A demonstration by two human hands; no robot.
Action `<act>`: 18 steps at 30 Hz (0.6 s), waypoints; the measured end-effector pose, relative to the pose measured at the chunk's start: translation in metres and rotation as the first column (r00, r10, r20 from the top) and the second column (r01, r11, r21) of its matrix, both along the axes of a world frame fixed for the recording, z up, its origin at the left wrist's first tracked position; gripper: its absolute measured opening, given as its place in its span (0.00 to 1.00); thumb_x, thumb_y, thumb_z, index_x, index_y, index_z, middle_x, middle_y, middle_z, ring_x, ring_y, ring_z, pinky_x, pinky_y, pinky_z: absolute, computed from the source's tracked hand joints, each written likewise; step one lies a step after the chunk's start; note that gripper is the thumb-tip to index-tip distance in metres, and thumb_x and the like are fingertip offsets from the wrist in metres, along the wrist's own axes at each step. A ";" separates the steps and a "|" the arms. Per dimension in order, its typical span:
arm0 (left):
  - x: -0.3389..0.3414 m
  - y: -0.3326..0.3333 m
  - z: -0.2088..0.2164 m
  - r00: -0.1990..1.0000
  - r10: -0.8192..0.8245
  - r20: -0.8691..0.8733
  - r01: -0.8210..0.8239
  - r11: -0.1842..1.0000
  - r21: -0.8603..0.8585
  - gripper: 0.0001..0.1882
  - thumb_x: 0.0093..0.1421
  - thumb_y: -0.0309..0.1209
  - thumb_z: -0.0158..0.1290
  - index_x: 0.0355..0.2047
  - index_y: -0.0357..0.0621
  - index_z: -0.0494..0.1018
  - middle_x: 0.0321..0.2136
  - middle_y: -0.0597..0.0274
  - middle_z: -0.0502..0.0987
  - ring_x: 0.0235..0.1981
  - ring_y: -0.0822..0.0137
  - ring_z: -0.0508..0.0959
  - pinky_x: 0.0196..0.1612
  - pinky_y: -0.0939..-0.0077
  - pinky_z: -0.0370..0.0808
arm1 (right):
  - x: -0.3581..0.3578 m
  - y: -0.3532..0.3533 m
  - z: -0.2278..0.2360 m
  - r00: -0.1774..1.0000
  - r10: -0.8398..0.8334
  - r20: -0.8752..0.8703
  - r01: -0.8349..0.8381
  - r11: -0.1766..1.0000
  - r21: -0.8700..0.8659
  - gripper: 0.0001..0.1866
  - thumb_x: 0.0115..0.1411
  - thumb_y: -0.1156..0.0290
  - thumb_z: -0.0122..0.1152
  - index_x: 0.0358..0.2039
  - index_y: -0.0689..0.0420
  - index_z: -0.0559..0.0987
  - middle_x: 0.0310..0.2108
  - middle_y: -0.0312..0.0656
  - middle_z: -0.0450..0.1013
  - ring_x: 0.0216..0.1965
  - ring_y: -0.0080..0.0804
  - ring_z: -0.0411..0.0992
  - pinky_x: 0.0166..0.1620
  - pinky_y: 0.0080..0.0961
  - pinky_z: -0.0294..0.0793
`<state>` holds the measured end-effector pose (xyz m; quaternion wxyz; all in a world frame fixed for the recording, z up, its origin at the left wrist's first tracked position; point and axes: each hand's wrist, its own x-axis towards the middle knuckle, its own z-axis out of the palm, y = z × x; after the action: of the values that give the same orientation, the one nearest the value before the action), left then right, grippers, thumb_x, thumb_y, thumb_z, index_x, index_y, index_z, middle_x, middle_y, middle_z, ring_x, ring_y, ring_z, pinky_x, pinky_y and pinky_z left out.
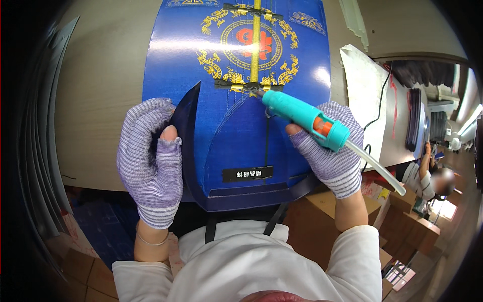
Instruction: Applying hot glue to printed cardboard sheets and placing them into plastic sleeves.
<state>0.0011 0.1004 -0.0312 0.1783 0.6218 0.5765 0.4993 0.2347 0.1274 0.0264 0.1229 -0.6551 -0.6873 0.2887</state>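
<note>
My right hand, in a striped purple-and-white glove with a bare thumb tip, is closed round a teal hot glue gun. A clear glue stick sticks out of its back end. The gun's nozzle is at the lower end of a yellow strip, by a black knot, on a shiny blue printed panel. Gold dragons ring a red emblem on the panel. My left hand, gloved alike, pinches a dark blue curved band. The band stands up along the panel's near-left edge and runs round its near side.
The panel lies on a grey-brown table. To the right are a white sheet and a black cord. Cardboard boxes stand below the table's near edge. Another person is farther right.
</note>
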 end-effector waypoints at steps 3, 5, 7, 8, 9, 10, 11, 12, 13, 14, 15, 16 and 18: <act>0.001 0.001 0.001 0.999 -0.013 0.033 0.013 1.000 -0.008 0.08 0.56 0.25 0.52 0.36 0.35 0.72 0.35 0.56 0.74 0.37 0.63 0.75 0.44 0.72 0.70 | 0.000 -0.001 0.007 1.000 0.011 -0.008 -0.010 0.997 0.075 0.19 0.44 0.56 0.69 0.27 0.59 0.77 0.23 0.40 0.72 0.27 0.33 0.71 0.32 0.27 0.70; 0.002 0.001 0.002 0.999 -0.023 0.044 0.023 1.000 -0.007 0.08 0.55 0.25 0.53 0.36 0.36 0.72 0.35 0.56 0.74 0.36 0.64 0.75 0.44 0.72 0.71 | -0.002 -0.002 0.007 0.972 0.232 0.042 -0.235 0.949 0.212 0.21 0.43 0.54 0.70 0.26 0.59 0.77 0.25 0.42 0.72 0.30 0.36 0.71 0.35 0.28 0.70; 0.002 -0.001 0.004 0.993 0.025 0.117 -0.015 0.996 -0.083 0.08 0.54 0.24 0.54 0.35 0.36 0.71 0.34 0.58 0.73 0.37 0.65 0.74 0.44 0.73 0.70 | -0.004 -0.005 0.006 0.924 0.328 0.197 -0.363 0.914 0.179 0.21 0.43 0.51 0.69 0.22 0.58 0.76 0.25 0.42 0.71 0.30 0.39 0.70 0.33 0.29 0.69; 0.002 -0.002 0.005 0.992 0.011 0.128 -0.002 0.998 -0.066 0.08 0.54 0.24 0.54 0.35 0.36 0.71 0.34 0.58 0.73 0.37 0.65 0.74 0.44 0.73 0.70 | -0.004 -0.006 0.005 0.917 0.312 0.250 -0.354 0.923 0.148 0.21 0.43 0.51 0.68 0.19 0.57 0.75 0.21 0.42 0.70 0.25 0.40 0.69 0.29 0.30 0.68; 0.002 -0.003 0.005 0.974 0.042 0.223 -0.018 0.994 -0.109 0.08 0.53 0.23 0.54 0.35 0.36 0.71 0.34 0.58 0.73 0.37 0.66 0.73 0.44 0.74 0.70 | -0.004 -0.007 0.004 0.913 0.291 0.286 -0.337 0.933 0.126 0.21 0.43 0.51 0.68 0.19 0.57 0.75 0.21 0.42 0.70 0.25 0.40 0.69 0.29 0.30 0.68; 0.003 -0.003 0.005 0.946 0.081 0.313 -0.033 0.987 -0.155 0.09 0.53 0.23 0.54 0.35 0.36 0.71 0.34 0.59 0.73 0.37 0.68 0.73 0.44 0.75 0.70 | -0.003 -0.007 0.004 0.967 0.189 0.172 -0.210 0.971 0.116 0.21 0.43 0.51 0.69 0.19 0.57 0.75 0.19 0.41 0.69 0.23 0.39 0.69 0.28 0.30 0.68; 0.002 -0.004 0.006 0.946 0.082 0.314 -0.034 0.987 -0.155 0.09 0.53 0.23 0.54 0.35 0.36 0.71 0.34 0.59 0.73 0.37 0.68 0.73 0.44 0.75 0.70 | -0.002 -0.007 0.003 0.995 0.079 0.057 -0.084 0.992 0.090 0.20 0.43 0.52 0.69 0.19 0.57 0.75 0.16 0.41 0.69 0.21 0.37 0.69 0.26 0.29 0.68; 0.003 -0.004 0.005 0.959 0.070 0.274 -0.036 0.991 -0.126 0.08 0.53 0.22 0.55 0.34 0.36 0.71 0.33 0.59 0.73 0.37 0.68 0.73 0.44 0.76 0.70 | 0.000 -0.006 0.003 0.998 0.053 -0.024 -0.049 0.989 0.142 0.19 0.44 0.54 0.69 0.19 0.57 0.75 0.16 0.40 0.69 0.20 0.35 0.69 0.26 0.28 0.68; 0.002 -0.003 0.005 0.971 0.058 0.233 -0.037 0.995 -0.095 0.08 0.52 0.22 0.55 0.34 0.37 0.71 0.33 0.60 0.73 0.36 0.69 0.72 0.44 0.76 0.69 | 0.001 -0.005 0.003 0.999 0.001 0.034 -0.005 0.992 0.128 0.18 0.44 0.56 0.69 0.19 0.57 0.75 0.15 0.39 0.68 0.20 0.32 0.69 0.26 0.26 0.68; 0.003 -0.003 0.004 0.971 0.059 0.232 -0.038 0.995 -0.094 0.08 0.52 0.22 0.55 0.34 0.37 0.71 0.33 0.60 0.73 0.36 0.69 0.72 0.44 0.76 0.69 | 0.003 -0.004 0.003 0.999 -0.002 0.048 -0.005 0.990 0.143 0.18 0.44 0.56 0.70 0.20 0.57 0.75 0.16 0.39 0.69 0.20 0.32 0.70 0.26 0.26 0.68; 0.003 -0.003 0.003 0.960 0.075 0.271 -0.050 0.994 -0.096 0.08 0.52 0.22 0.55 0.34 0.37 0.71 0.32 0.61 0.72 0.36 0.69 0.72 0.44 0.77 0.69 | 0.003 -0.003 0.002 0.995 -0.041 0.096 0.030 0.993 0.112 0.18 0.44 0.56 0.70 0.20 0.57 0.75 0.17 0.39 0.69 0.20 0.32 0.70 0.26 0.26 0.68; 0.003 -0.003 0.003 0.951 0.086 0.297 -0.055 0.992 -0.113 0.08 0.52 0.22 0.55 0.33 0.38 0.71 0.32 0.61 0.72 0.35 0.70 0.72 0.43 0.77 0.69 | 0.003 -0.002 0.002 0.998 -0.006 0.061 -0.004 0.987 0.160 0.18 0.44 0.56 0.70 0.20 0.57 0.75 0.17 0.39 0.69 0.20 0.32 0.70 0.26 0.26 0.68; 0.003 -0.004 0.002 0.958 0.065 0.280 -0.036 0.994 -0.108 0.08 0.52 0.21 0.55 0.33 0.39 0.71 0.32 0.62 0.72 0.35 0.70 0.72 0.43 0.77 0.69 | 0.002 -0.002 0.001 0.983 0.172 -0.070 -0.150 0.956 0.252 0.18 0.44 0.56 0.70 0.21 0.57 0.76 0.18 0.39 0.70 0.21 0.32 0.70 0.27 0.26 0.69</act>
<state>0.0038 0.0959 -0.0289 0.2774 0.5194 0.5853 0.5574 0.2369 0.1254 0.0271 0.2104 -0.5627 -0.7626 0.2398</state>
